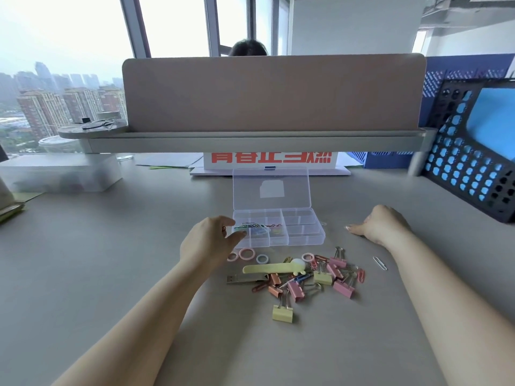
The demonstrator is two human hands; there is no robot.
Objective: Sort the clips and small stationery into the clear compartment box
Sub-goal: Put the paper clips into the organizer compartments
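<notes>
The left hand (207, 240) hovers at the left end of the clear plastic compartment box (306, 240), fingers curled, and seems to pinch a small reddish paper clip (223, 228) at the fingertips; the clip is tiny, so this is a judgement. The right hand (381, 224) rests on the grey surface (111, 274) well to the right of the box, loosely curled and holding nothing.

The box sits in the middle of the surface with its hinged lid (271, 190) folded back. Coloured paper clips (250, 226) lie in its left compartments; the right ones look bare.

The step appears to be dropping this clip among its kind. To do it well:

1. Bring the fingertips right over the compartment that holds paper clips, not over a dividing wall.
2. Let go low, so the light clip cannot bounce into a neighbouring cell.
3. Steady the light box with the right hand if it slides.

The heap of pink, yellow and orange binder clips (322, 277), the pastel plastic rings (240, 254) and 1 lone white paper clip (379, 263) are not yet sorted.
</notes>
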